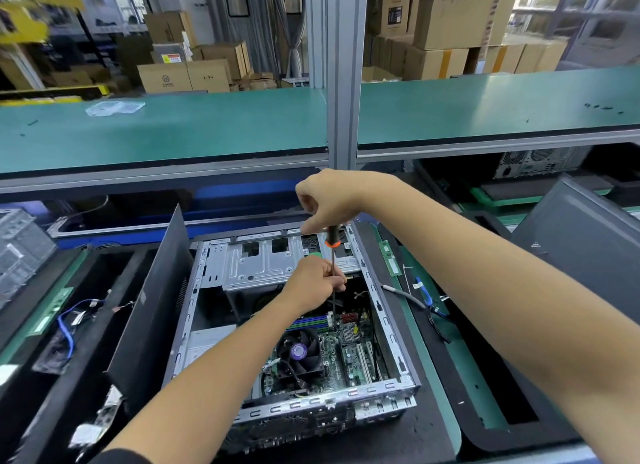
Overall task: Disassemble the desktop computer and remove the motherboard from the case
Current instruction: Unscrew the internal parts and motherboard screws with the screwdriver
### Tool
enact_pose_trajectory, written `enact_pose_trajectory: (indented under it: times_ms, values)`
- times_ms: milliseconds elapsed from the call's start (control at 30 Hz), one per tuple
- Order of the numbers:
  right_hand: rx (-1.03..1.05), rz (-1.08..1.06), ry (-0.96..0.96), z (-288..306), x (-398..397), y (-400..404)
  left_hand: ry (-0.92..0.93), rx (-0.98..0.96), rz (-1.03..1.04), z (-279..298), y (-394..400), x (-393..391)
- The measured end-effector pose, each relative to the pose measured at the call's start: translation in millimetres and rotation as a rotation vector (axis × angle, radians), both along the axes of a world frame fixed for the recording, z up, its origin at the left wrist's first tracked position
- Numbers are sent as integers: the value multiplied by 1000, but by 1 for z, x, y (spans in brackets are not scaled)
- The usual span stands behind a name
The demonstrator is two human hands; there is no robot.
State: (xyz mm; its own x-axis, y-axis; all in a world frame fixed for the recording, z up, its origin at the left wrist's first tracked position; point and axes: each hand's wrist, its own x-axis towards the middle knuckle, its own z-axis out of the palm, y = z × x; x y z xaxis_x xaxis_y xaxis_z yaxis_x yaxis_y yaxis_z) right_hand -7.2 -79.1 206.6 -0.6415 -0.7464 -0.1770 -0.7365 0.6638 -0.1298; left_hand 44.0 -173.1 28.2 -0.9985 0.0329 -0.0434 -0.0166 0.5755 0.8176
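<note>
Screwdriver (333,255) upright over case (388,328): right hand (329,200) curled round handle up top, left hand (317,283) pinching shaft lower, nearer the work. Tip down twd motherboard (343,356), seated in case btm.

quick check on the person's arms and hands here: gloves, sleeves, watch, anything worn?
Both hands are bare: no gloves on the left hand or the right hand. Both forearms are uncovered, with no watch, band or wrist strap visible. The only clothing in view is a dark sleeve edge on the left arm, at the bottom of the frame. No rings can be made out.
</note>
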Motion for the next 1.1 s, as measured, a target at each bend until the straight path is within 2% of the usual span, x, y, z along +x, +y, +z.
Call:
enact_pose_trajectory:
  times_ms: [167,267,400,567,633,800,867,1000,1100]
  values:
    - [-10,-155,127,-2,3,1,36,5,39,-4,3,-1]
    - [-65,-172,36,-1,3,2,61,-6,58,-6,0,-2]
    - [-23,-39,31,0,2,1,66,-17,88,-7,-4,-3]
    - [-65,13,-144,6,1,7,63,-18,70,-5,-5,0]
    - [-48,-30,-81,4,0,5,66,-22,73,-3,-3,-1]
    - [53,-174,264,-4,1,2,83,-58,66,-1,0,-1]
    - [30,-171,221,-6,-1,2,88,-63,67,-2,1,-1]
    - [-103,-80,-23,0,-5,6,21,-90,54,-8,-6,-2]
    - [-98,6,-72,0,-7,9,-27,-124,-40,-14,-10,2]
